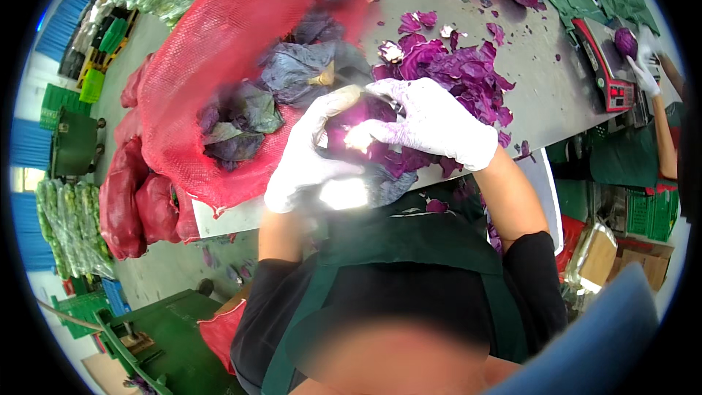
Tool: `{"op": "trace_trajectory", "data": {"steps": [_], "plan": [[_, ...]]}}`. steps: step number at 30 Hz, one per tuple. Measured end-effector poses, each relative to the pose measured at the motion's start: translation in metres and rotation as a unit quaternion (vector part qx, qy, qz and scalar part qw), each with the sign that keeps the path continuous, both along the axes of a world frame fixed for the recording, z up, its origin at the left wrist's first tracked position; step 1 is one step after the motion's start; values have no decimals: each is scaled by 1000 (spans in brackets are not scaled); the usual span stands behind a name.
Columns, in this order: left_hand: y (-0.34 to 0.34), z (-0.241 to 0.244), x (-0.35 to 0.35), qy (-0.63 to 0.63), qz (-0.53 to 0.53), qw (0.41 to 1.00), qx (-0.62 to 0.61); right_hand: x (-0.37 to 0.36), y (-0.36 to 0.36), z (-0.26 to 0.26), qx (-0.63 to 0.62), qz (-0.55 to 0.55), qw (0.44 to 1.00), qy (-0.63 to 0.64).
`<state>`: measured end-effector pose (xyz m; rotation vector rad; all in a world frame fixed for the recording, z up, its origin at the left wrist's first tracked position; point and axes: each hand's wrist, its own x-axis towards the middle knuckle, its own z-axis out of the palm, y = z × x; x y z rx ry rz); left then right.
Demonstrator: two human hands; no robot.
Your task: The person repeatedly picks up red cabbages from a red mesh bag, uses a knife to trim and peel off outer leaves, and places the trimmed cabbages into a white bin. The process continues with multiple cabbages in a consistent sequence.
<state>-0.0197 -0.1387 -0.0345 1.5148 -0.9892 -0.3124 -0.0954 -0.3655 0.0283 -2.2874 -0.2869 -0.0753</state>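
Observation:
Both of my hands wear white gloves and are close together at the table's near edge. Between them is a red cabbage (364, 120), its pale stem end facing me in a bright glare. My left hand (312, 148) cups its left side. My right hand (433, 120) grips its right side; a small dark metallic part shows at the fingers, too unclear to name. Just beyond lies a cabbage with dull outer leaves (299, 71), on the opening of a red mesh sack (219, 55) holding more of them. Loose purple cabbage leaves (460, 77) are heaped beyond my right hand.
The metal table (540, 77) runs to the right, where a red digital scale (609, 66) stands. Another person's gloved hand (646, 74) holds a cabbage (625, 43) there. Filled red mesh sacks (123, 203) lie at the left. A green cart (181, 340) stands at the lower left.

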Motion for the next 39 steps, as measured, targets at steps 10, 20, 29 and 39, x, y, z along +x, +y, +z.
{"op": "trace_trajectory", "data": {"steps": [10,20,29,39], "plan": [[-3,-6,6,34,-94,990,102,-11,-39,-10,140,-50,970,192],[-11,-17,3,79,-115,988,73,-29,-33,-25,208,-130,956,164],[-31,-54,-20,571,-118,743,-328,-19,-98,-74,257,-307,914,64],[-114,-3,-18,440,-81,873,-193,-24,-55,-67,173,-175,964,-101]]}}
